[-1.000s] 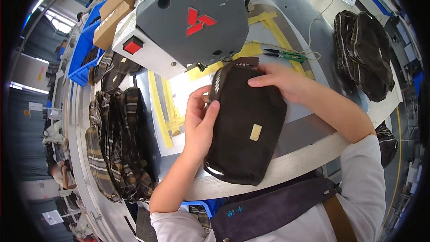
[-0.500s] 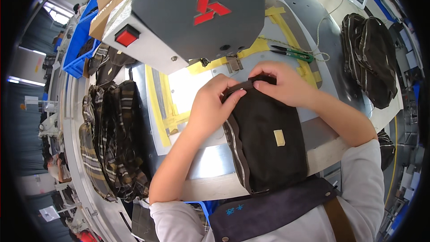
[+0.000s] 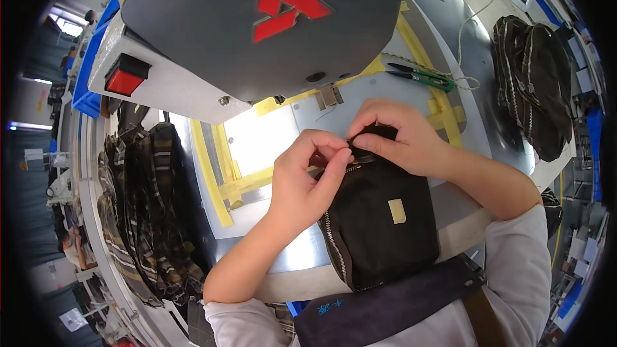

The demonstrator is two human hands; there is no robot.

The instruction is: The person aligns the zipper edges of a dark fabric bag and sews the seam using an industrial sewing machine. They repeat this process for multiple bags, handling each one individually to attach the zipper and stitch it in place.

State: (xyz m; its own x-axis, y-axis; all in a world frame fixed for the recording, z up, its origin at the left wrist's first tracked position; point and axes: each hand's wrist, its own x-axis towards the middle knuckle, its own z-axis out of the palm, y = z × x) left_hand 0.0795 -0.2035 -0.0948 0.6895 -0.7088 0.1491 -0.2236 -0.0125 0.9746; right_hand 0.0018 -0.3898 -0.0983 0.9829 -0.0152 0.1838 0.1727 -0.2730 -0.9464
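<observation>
A dark brown fabric bag piece (image 3: pixel 392 238) with a metal zipper (image 3: pixel 340 250) along its left side and a small pale label (image 3: pixel 397 211) lies over the table's near edge. At its far edge, my right hand (image 3: pixel 405 138) pinches the fabric between thumb and fingers. My left hand (image 3: pixel 302 177) is closed too, thumb and forefinger pressed together beside the right fingertips, just above the zipper's end. Whatever sits between those left fingertips is too small to make out. Beyond both hands stands the grey sewing machine head (image 3: pixel 257 51).
Green-handled thread snips (image 3: pixel 424 79) and a cord (image 3: pixel 463 38) lie beyond my right hand. Zippered dark bags (image 3: pixel 533 90) are piled at right, plaid fabric pieces (image 3: pixel 148 212) at left. Yellow tape (image 3: pixel 222 154) marks the work plate. A red switch (image 3: pixel 126 77) sits on the machine.
My left fingers have left the zippered edge and closed beside the right fingertips. Both hands and the bag's far edge sit slightly nearer to me. The view has shifted, bringing the machine head closer.
</observation>
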